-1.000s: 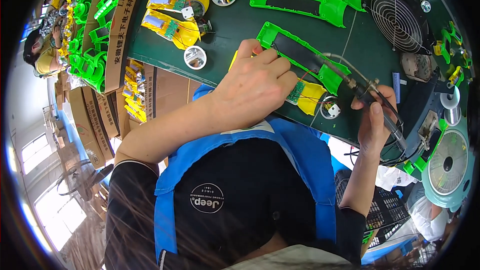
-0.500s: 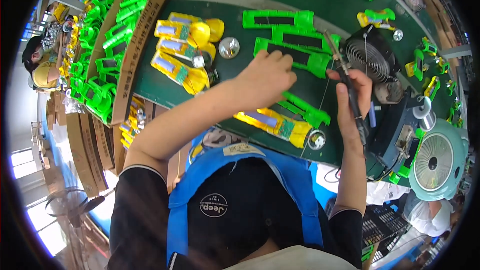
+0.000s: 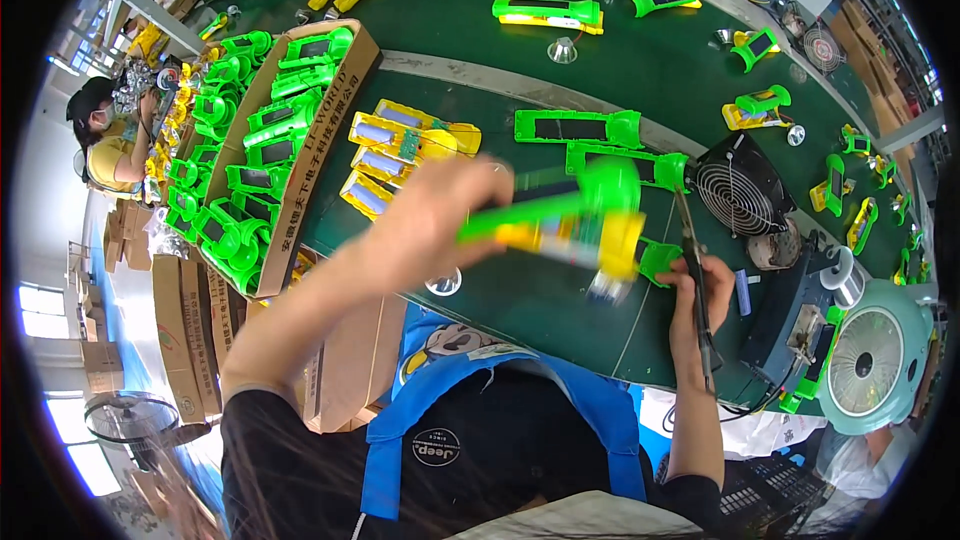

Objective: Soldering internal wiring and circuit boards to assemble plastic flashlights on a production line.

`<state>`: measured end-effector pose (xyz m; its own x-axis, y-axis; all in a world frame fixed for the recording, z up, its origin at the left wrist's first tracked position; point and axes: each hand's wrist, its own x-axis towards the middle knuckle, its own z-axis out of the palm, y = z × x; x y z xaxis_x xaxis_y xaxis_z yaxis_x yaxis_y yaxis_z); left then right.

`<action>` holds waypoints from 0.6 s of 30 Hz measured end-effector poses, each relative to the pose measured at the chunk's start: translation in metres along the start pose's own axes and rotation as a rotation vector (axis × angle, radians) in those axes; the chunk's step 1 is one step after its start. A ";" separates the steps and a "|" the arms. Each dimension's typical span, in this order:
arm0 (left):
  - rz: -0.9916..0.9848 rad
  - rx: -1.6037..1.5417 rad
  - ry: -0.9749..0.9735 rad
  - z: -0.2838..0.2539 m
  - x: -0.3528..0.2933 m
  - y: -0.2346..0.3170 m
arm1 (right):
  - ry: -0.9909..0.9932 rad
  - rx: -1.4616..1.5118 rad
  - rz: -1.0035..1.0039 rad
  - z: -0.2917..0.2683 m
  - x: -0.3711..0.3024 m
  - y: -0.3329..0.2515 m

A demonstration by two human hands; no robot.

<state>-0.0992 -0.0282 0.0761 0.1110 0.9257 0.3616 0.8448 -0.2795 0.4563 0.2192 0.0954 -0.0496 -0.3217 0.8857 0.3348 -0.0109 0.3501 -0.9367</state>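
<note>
Blurred by motion, my left hand [image 3: 440,210] grips the end of a green plastic lamp housing [image 3: 600,188] above the bench. A yellow lamp half [image 3: 618,245] with a silver reflector [image 3: 610,285] hangs just beneath that housing; whether my fingers hold it too is unclear. My right hand [image 3: 708,290] is closed round a soldering iron [image 3: 697,285], whose tip points away from me. By the right fingertips is the end of another green housing [image 3: 660,262], largely hidden behind the yellow half; I cannot tell if the fingers touch it.
Green housings fill a carton [image 3: 320,155] at left, beside several yellow lamp halves [image 3: 385,160]. Two green housings [image 3: 577,127] lie ahead. A black fan [image 3: 740,190], a soldering station [image 3: 800,315] and a pale green fan [image 3: 865,355] stand right. Another person [image 3: 115,145] sits far left.
My left hand has picked up a green housing from the bench and drawn it left and nearer. The yellow half is now raised. The view has tilted toward the far bench.
</note>
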 end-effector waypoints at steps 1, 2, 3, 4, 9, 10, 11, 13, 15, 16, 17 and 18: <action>-0.111 -0.052 0.002 -0.001 0.026 -0.012 | 0.008 0.002 -0.002 -0.001 -0.005 -0.004; -0.209 -0.123 -0.002 0.003 0.055 -0.029 | 0.025 0.017 0.036 0.004 -0.008 -0.009; -0.144 -0.060 0.072 0.017 0.084 -0.047 | 0.051 0.030 0.071 0.007 -0.009 -0.013; -0.149 -0.015 0.067 0.034 0.111 -0.068 | 0.061 0.036 0.076 0.008 -0.010 -0.005; -0.387 0.274 0.055 0.134 0.192 -0.096 | -0.074 -0.177 -0.048 0.006 -0.005 0.005; -0.427 0.336 0.067 0.142 0.196 -0.096 | -0.086 -0.193 -0.053 0.006 -0.002 0.005; -0.453 0.327 0.108 0.146 0.195 -0.098 | -0.095 -0.178 -0.036 0.005 -0.001 0.005; -0.288 0.392 0.150 0.124 0.190 -0.088 | -0.080 -0.193 -0.107 0.005 0.000 0.012; 0.017 0.351 0.313 0.073 0.177 -0.085 | -0.019 -0.208 -0.104 -0.002 -0.006 0.014; -0.049 0.336 0.203 0.039 0.166 -0.080 | 0.031 -0.247 -0.165 -0.003 -0.004 0.016; -0.177 0.443 0.054 0.007 0.150 -0.080 | 0.049 -0.225 -0.188 -0.004 -0.006 0.015; -0.195 0.484 -0.080 -0.026 0.126 -0.082 | 0.064 -0.195 -0.225 -0.005 -0.008 0.013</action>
<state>-0.1685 0.1048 0.1054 -0.0483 0.9706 0.2357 0.9968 0.0316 0.0740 0.2267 0.0941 -0.0636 -0.2715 0.7947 0.5429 0.1091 0.5859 -0.8030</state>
